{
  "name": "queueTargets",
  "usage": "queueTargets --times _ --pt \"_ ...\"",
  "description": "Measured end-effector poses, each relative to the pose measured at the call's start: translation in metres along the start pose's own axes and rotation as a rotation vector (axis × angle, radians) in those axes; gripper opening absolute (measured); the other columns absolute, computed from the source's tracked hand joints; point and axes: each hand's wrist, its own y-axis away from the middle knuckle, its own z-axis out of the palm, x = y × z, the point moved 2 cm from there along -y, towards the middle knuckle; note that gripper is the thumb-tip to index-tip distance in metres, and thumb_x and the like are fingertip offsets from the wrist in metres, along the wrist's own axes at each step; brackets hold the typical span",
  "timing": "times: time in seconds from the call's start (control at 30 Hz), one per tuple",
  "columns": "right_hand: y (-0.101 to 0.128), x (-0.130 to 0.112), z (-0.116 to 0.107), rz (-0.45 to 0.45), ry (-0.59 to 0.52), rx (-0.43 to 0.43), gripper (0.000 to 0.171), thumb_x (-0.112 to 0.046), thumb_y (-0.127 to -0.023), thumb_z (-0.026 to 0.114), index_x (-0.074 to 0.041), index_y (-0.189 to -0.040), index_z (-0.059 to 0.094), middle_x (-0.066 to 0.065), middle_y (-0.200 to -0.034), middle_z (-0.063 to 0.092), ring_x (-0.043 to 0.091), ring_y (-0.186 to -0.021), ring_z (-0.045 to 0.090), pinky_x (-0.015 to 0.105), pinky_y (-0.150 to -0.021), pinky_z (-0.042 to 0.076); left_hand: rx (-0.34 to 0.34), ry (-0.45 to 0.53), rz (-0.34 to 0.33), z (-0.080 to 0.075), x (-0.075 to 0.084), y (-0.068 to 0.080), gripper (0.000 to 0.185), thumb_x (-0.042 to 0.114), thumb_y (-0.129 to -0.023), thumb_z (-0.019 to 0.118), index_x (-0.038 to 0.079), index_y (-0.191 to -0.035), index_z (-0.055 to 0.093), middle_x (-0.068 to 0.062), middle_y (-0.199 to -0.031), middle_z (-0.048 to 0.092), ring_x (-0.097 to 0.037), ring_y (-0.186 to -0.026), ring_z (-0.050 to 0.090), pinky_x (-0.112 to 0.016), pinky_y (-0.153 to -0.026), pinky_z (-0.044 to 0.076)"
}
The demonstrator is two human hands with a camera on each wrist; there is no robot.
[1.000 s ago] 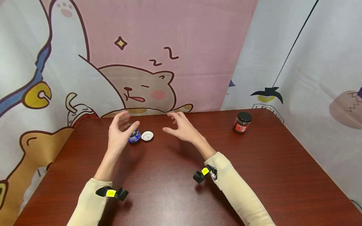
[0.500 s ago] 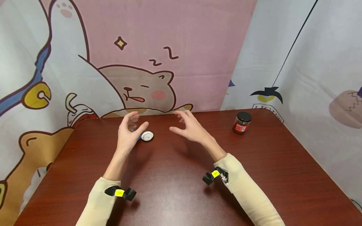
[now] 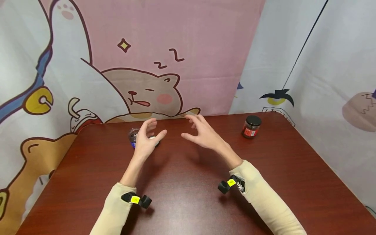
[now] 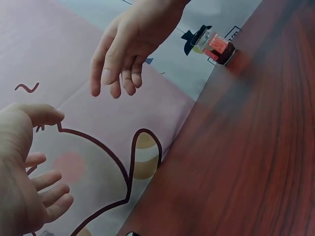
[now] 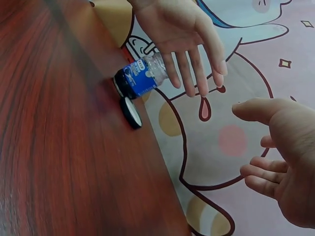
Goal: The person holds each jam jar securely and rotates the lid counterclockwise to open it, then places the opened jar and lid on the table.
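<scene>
Fingers on both hands are spread and loosely bent, pinching nothing: left hand (image 3: 148, 139) hangs palm-in above the table (image 3: 188, 195), right hand (image 3: 204, 134) faces it across a gap, thumbs toward each other. Neither touches anything. Just beyond the left hand's fingers sits the small open jar (image 3: 133, 136) w/ blue label, upright near the table's far edge; in the right wrist view the jar (image 5: 140, 77) shows clear glass up top, no cap on. Its white lid (image 5: 131, 112) lies flat on the wood just beside the jar, on the side nearer the right hand; from the head cam it's mostly hidden behind the left hand. Second jar (image 3: 251, 127), red label, black cap on, stands well apart at the far right, untouched. Judged step: hands hover empty btwn grasps, jar already open, lid off. A next grasp on jar or lid would call for lowering a hand and closing thumb + fingers round it; the lid being thin and flat, a fingertip pinch at its rim would suit.
</scene>
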Motion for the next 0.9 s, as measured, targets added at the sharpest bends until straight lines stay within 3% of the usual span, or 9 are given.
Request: queueTargets --times 0.03,0.2,0.27,0.6,0.9 --pt "0.001 0.001 -0.002 0.001 0.009 0.008 0.068 -0.035 -0.089 0.077 -0.009 -0.145 0.049 0.009 -0.12 0.051 0.027 -0.104 0.055 0.04 -0.092 0.046 -0.005 0.0 0.002 0.003 0.006 0.002 0.06 0.011 -0.087 0.08 0.001 -0.139 0.052 -0.02 -0.135 0.057 -0.033 -0.124 0.053 -0.052 -0.103 0.042" --pt "0.007 0.009 -0.015 0.02 0.046 0.018 0.068 -0.036 -0.09 0.076 -0.009 -0.146 0.049 0.011 -0.122 0.051 0.028 -0.103 0.055 0.042 -0.092 0.046 -0.036 -0.012 0.025 0.013 0.005 0.002 0.059 0.011 -0.086 0.081 0.001 -0.137 0.053 -0.019 -0.135 0.058 -0.033 -0.123 0.054 -0.054 -0.102 0.043" --pt "0.01 0.013 -0.021 0.035 0.053 0.016 0.068 -0.036 -0.091 0.076 -0.009 -0.147 0.048 0.013 -0.123 0.051 0.031 -0.105 0.055 0.044 -0.092 0.046 -0.052 -0.016 0.039 0.016 -0.003 0.0 0.059 0.015 -0.085 0.082 0.004 -0.136 0.054 -0.014 -0.134 0.059 -0.03 -0.122 0.054 -0.052 -0.101 0.044" --pt "0.023 0.026 -0.039 0.073 0.09 0.036 0.065 -0.036 -0.091 0.076 -0.011 -0.145 0.049 0.013 -0.122 0.05 0.03 -0.105 0.056 0.046 -0.09 0.046 -0.104 -0.024 0.054 0.04 -0.011 -0.003 0.058 0.017 -0.085 0.083 0.006 -0.135 0.056 -0.012 -0.135 0.058 -0.029 -0.123 0.054 -0.053 -0.1 0.045" --pt "0.033 0.038 -0.055 0.121 0.137 0.05 0.067 -0.039 -0.092 0.073 -0.01 -0.146 0.048 0.014 -0.124 0.049 0.028 -0.105 0.055 0.048 -0.09 0.047 -0.127 0.014 0.061 0.056 -0.01 -0.004 0.063 0.01 -0.084 0.083 0.0 -0.137 0.053 -0.02 -0.136 0.056 -0.037 -0.124 0.053 -0.059 -0.099 0.043"
